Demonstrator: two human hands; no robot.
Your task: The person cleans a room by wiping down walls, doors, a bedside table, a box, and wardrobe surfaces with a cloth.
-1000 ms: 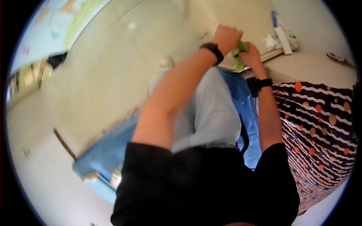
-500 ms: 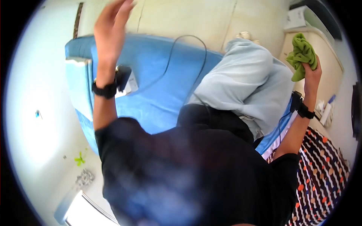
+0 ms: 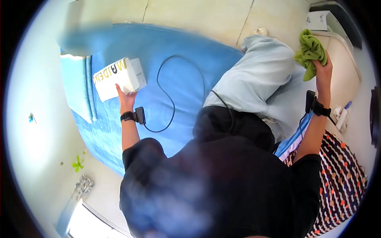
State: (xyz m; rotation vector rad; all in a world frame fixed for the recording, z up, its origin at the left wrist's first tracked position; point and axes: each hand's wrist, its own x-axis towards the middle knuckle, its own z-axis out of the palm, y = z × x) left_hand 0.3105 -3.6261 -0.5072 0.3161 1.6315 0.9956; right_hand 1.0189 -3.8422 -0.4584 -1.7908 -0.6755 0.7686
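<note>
My left hand (image 3: 127, 100) grips the near side of a white box (image 3: 115, 79) with gold and black lettering, above the blue bed cover (image 3: 182, 79). Part of the fingers is hidden under the box. On the right, my right hand (image 3: 324, 71) is closed on a crumpled green cloth (image 3: 310, 53), held up beside the beige cabinet top. Both wrists wear black straps with small black devices. A black cable (image 3: 173, 107) runs from the left one over the bed cover.
The beige cabinet (image 3: 345, 67) stands at the right, with a white box (image 3: 317, 20) at its far end. White items (image 3: 342, 119) lie near its close end. A dotted, striped cloth (image 3: 341, 178) hangs at lower right. A light blue pillow (image 3: 77, 87) lies at left.
My left hand, raised and without the box half a second ago, has come down and now holds the white box. My right hand still holds the green cloth, slightly further left.
</note>
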